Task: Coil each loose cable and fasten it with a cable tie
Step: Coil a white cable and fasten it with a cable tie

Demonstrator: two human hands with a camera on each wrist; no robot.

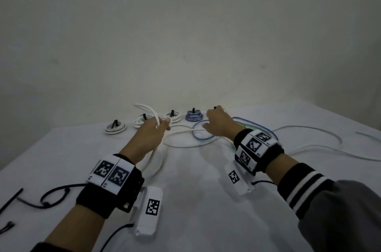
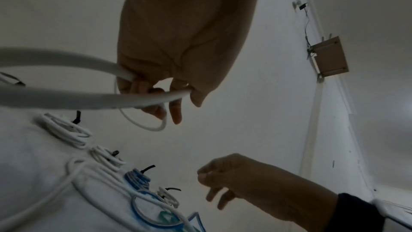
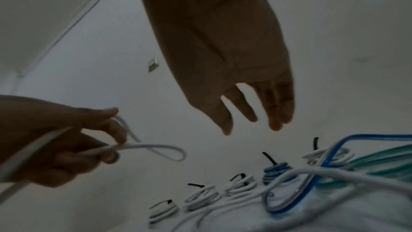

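My left hand (image 1: pixel 162 125) grips a thick white cable (image 1: pixel 146 108); one loop stands up past the fingers and more loops hang under the wrist. In the left wrist view the fingers (image 2: pixel 156 108) curl round that white cable (image 2: pixel 67 98). The rest of it trails over the white table (image 1: pixel 195 200) toward a loose blue cable (image 1: pixel 203 138). My right hand (image 1: pixel 214 120) hovers over the blue cable, and its straight fingers (image 3: pixel 276 115) hold nothing. Several tied coils (image 1: pixel 115 127) line the back edge, among them a blue coil (image 1: pixel 193 117).
A green cable (image 1: pixel 245 125) and thin white cables (image 1: pixel 309 128) sprawl at the right. Loose black cable ties (image 1: pixel 11 200) lie at the left edge beside a black cord (image 1: pixel 51 198). A plain wall rises right behind the coils.
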